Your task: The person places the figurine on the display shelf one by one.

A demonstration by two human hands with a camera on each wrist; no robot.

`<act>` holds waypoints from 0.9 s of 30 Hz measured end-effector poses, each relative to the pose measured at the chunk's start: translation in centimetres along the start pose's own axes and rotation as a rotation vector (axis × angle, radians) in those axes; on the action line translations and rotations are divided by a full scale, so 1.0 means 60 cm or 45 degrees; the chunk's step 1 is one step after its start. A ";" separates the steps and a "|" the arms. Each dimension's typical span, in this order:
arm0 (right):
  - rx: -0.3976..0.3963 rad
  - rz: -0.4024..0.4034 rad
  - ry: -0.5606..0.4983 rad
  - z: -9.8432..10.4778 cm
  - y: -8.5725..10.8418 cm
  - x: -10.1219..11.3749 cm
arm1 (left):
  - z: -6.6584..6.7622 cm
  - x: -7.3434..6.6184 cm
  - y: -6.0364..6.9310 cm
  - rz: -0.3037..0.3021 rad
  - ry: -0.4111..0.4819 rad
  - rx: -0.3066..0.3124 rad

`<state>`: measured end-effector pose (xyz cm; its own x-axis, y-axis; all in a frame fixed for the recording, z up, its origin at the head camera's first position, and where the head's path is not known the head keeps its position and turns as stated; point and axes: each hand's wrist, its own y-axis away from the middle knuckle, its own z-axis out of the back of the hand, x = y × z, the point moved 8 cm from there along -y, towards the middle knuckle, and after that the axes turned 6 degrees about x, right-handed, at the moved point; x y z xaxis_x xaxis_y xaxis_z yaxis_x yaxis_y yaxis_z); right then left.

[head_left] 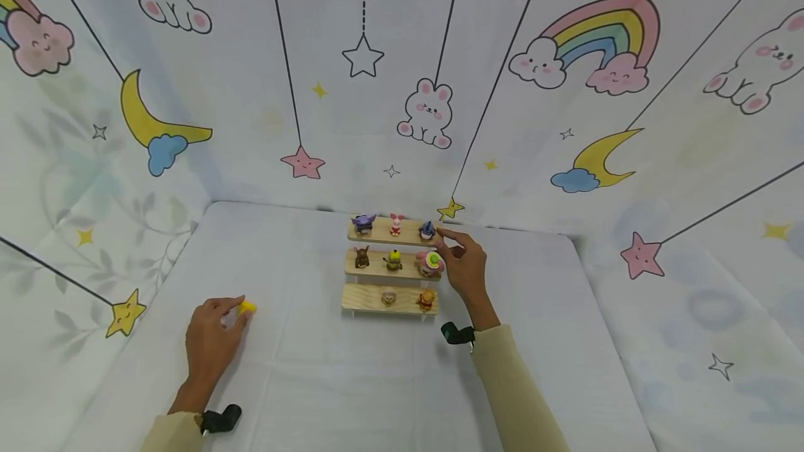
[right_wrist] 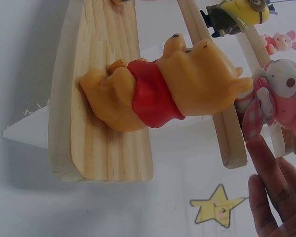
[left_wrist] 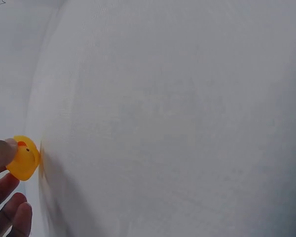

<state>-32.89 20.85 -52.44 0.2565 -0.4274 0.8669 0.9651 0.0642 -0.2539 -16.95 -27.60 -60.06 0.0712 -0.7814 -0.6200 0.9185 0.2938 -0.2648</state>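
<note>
Over the left part of the table, my left hand (head_left: 213, 337) pinches a small yellow rubber duck (left_wrist: 24, 160) between thumb and finger. My right hand (head_left: 466, 267) is at the right end of the top shelf (head_left: 380, 231), fingertips beside a blue figurine (head_left: 427, 230). Whether it grips anything there is hidden. Just below its fingertips, a pink figurine (head_left: 430, 265) with a green and yellow top stands on the middle shelf (head_left: 373, 267). A Winnie-the-Pooh figurine (right_wrist: 163, 94) in a red shirt sits at the right of the bottom shelf (head_left: 364, 296).
Also on the top shelf are a purple figurine (head_left: 363, 223) and a Piglet figurine (head_left: 396, 224). The middle shelf bears a brown figurine (head_left: 361, 257) and a minion-like figurine (head_left: 393, 261). A small pale figurine (head_left: 389, 296) sits on the bottom shelf. Printed cloth walls surround the white table (head_left: 301, 382).
</note>
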 end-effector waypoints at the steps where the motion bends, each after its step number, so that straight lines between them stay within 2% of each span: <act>1: 0.002 -0.002 0.001 0.000 0.000 0.000 | -0.002 0.000 -0.002 0.001 0.006 0.015; 8: 0.004 -0.009 0.014 0.001 0.002 0.005 | -0.023 -0.005 -0.013 0.002 0.021 0.088; 17: 0.002 0.011 -0.025 0.000 0.003 0.008 | -0.041 -0.016 -0.025 -0.111 -0.003 0.105; 20: 0.002 0.025 -0.031 0.000 0.003 0.009 | -0.041 -0.017 -0.030 -0.105 -0.001 0.094; 27: 0.002 0.036 -0.002 0.000 0.003 0.009 | -0.042 -0.013 -0.037 -0.032 0.007 0.083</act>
<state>-32.55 20.65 -52.01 0.2836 -0.4240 0.8601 0.9576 0.0775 -0.2776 -19.99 -26.25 -60.83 0.0456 -0.7851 -0.6177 0.9432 0.2375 -0.2322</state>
